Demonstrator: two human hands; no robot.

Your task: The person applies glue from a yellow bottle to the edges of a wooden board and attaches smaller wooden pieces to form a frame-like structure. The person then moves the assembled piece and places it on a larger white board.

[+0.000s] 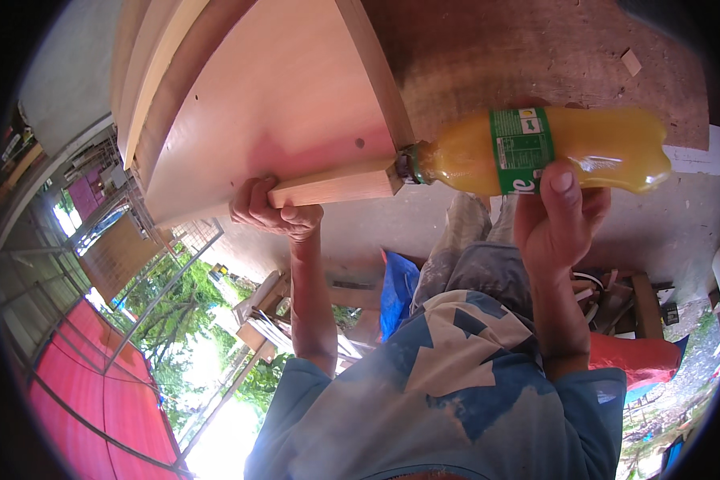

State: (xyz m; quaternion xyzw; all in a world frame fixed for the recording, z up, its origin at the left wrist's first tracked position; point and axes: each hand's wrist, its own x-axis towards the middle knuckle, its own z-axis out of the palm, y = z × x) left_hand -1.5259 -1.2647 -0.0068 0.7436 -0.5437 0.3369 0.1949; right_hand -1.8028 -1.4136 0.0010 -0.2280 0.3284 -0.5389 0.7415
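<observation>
My right hand point(560, 216) grips a clear plastic bottle point(608, 144) from below, thumb against its green label. The bottle lies sideways and holds a yellow-orange liquid or paste. Its dark neck end points left and meets, or nearly meets, the end of a pale wooden strip point(344, 186). My left hand point(276, 210) is closed round that strip near its left part, fingers curled over the edge. The strip runs along the near edge of a smooth pinkish panel point(272, 104). A second wooden strip point(374, 72) borders the panel on the right, close to the bottle's neck.
Under the panel is a brown wooden board point(456, 48), with a small wood scrap point(631, 62) on it. Curved wooden pieces point(156, 64) rise at the upper left. A blue bag point(398, 292) lies near my legs, and a red cover point(636, 360) sits at the lower right.
</observation>
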